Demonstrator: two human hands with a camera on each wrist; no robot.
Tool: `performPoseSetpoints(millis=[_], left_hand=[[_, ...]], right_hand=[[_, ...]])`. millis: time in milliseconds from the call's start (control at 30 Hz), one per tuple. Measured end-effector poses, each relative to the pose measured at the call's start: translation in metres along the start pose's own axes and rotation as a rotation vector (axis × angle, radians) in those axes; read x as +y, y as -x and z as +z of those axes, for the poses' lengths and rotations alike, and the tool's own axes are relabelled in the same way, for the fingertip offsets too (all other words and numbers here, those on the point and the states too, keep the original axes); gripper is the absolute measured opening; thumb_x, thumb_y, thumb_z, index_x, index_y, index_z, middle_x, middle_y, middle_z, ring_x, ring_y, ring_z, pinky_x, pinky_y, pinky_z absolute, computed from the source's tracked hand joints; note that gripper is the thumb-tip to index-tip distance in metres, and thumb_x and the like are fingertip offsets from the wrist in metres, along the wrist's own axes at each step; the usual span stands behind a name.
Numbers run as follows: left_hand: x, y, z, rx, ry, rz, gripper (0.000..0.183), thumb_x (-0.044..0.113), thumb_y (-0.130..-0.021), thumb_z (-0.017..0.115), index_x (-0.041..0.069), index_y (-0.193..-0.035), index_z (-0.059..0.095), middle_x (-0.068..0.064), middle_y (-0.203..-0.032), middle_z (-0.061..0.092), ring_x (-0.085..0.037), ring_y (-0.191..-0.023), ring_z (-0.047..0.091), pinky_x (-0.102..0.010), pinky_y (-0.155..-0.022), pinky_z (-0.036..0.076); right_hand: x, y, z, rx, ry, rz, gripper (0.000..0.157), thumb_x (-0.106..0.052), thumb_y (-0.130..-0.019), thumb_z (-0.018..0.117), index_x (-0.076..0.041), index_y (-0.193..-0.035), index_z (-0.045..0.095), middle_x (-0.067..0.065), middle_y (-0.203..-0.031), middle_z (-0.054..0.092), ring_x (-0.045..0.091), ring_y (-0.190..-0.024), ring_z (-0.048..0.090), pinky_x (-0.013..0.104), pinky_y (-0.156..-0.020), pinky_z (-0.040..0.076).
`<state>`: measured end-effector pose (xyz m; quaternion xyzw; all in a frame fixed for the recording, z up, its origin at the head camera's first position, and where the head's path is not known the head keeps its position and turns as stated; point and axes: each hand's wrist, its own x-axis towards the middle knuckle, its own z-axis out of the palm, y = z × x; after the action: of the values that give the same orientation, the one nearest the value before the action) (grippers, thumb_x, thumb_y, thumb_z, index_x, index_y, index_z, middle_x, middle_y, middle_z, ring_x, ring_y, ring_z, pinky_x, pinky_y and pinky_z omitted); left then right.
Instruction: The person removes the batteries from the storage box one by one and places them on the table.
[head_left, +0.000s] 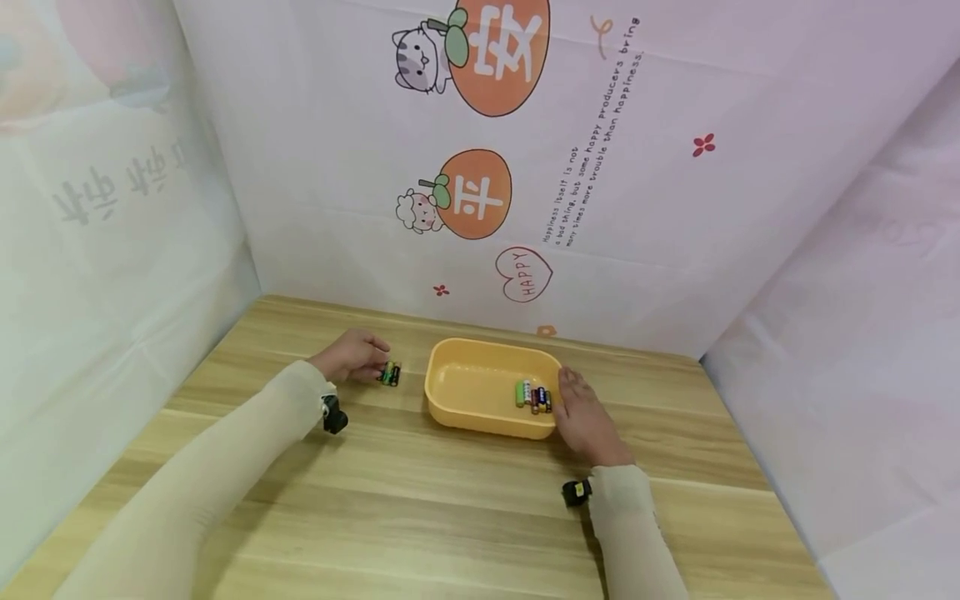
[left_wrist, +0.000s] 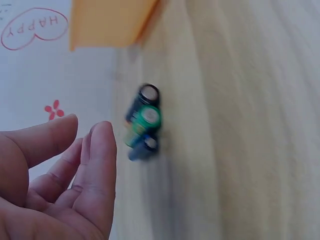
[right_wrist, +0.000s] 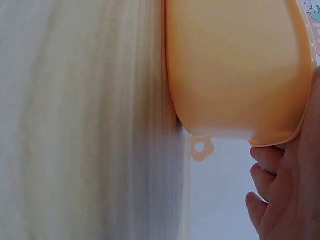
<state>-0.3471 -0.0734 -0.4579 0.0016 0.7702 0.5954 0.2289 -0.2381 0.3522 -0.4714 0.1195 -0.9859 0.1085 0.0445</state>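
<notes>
My left hand (head_left: 354, 354) is at the left of the table, beside three small batteries (head_left: 390, 373) standing close together. In the left wrist view the thumb and fingers (left_wrist: 102, 160) are apart with nothing between them, and the batteries (left_wrist: 148, 117), black, green and dark blue, are just past the fingertips. My right hand (head_left: 588, 421) holds the right end of a yellow plastic bin (head_left: 457, 414). The right wrist view shows its fingers (right_wrist: 267, 167) bent under the rim of the bin (right_wrist: 235, 70); the thumb is hidden there. Several batteries (head_left: 534, 397) are grouped inside the bin's right end.
The bin stands on a wood-grain table (head_left: 420, 517) near its back edge. A white printed cloth (head_left: 622, 192) rises behind the table, with more cloth along the left and right sides. Dark cameras (head_left: 334, 414) are strapped to both wrists.
</notes>
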Motion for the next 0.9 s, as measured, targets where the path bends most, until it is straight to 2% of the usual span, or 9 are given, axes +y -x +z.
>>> performPoseSetpoints(millis=[200, 333, 500, 667, 800, 900], left_hand=[[0.018, 0.004, 0.008, -0.026, -0.02, 0.0, 0.04, 0.01, -0.099, 0.057, -0.003, -0.136, 0.048, -0.024, -0.117, 0.059, -0.031, -0.099, 0.064, -0.042, -0.09, 0.054], [0.025, 0.005, 0.016, -0.052, -0.023, 0.007, 0.04, 0.011, -0.099, 0.057, -0.003, -0.135, 0.048, -0.026, -0.125, 0.056, -0.034, -0.108, 0.061, -0.044, -0.094, 0.051], [0.033, 0.003, 0.027, -0.067, 0.034, 0.026, 0.034, 0.014, -0.099, 0.056, -0.005, -0.128, 0.052, -0.028, -0.13, 0.051, -0.037, -0.112, 0.057, -0.042, -0.094, 0.052], [0.044, 0.005, 0.041, -0.084, -0.012, 0.069, 0.03, 0.014, -0.1, 0.054, -0.007, -0.123, 0.054, -0.026, -0.125, 0.054, -0.035, -0.107, 0.06, -0.044, -0.093, 0.052], [0.053, 0.006, 0.051, -0.093, -0.042, 0.097, 0.03, 0.014, -0.1, 0.054, -0.006, -0.122, 0.056, -0.023, -0.119, 0.057, -0.029, -0.099, 0.063, -0.038, -0.086, 0.056], [0.057, 0.007, 0.057, -0.123, -0.034, 0.092, 0.033, 0.015, -0.101, 0.053, -0.007, -0.126, 0.054, -0.025, -0.123, 0.055, -0.033, -0.104, 0.061, -0.036, -0.084, 0.057]], right_hand=[[0.001, 0.001, 0.001, 0.01, 0.021, -0.008, 0.059, -0.019, -0.103, 0.032, 0.006, -0.151, 0.011, 0.023, -0.158, 0.015, 0.039, -0.144, 0.012, 0.049, -0.117, 0.011], [0.002, 0.001, 0.001, 0.003, 0.022, -0.008, 0.059, -0.02, -0.103, 0.031, 0.006, -0.152, 0.009, 0.022, -0.158, 0.013, 0.038, -0.145, 0.011, 0.05, -0.117, 0.01], [0.002, 0.0, 0.003, 0.001, 0.019, -0.006, 0.059, -0.021, -0.103, 0.03, 0.006, -0.152, 0.008, 0.021, -0.159, 0.011, 0.038, -0.145, 0.01, 0.051, -0.117, 0.01], [0.002, -0.002, 0.003, 0.004, 0.011, -0.005, 0.059, -0.022, -0.104, 0.029, 0.005, -0.152, 0.009, 0.022, -0.158, 0.013, 0.037, -0.145, 0.01, 0.051, -0.117, 0.01], [0.003, -0.004, 0.003, 0.002, 0.0, -0.009, 0.059, -0.023, -0.104, 0.028, 0.004, -0.152, 0.008, 0.021, -0.159, 0.012, 0.036, -0.145, 0.009, 0.05, -0.118, 0.01], [0.002, -0.005, 0.005, 0.003, -0.002, -0.006, 0.059, -0.023, -0.104, 0.028, 0.005, -0.152, 0.009, 0.021, -0.159, 0.013, 0.036, -0.145, 0.01, 0.049, -0.118, 0.01]])
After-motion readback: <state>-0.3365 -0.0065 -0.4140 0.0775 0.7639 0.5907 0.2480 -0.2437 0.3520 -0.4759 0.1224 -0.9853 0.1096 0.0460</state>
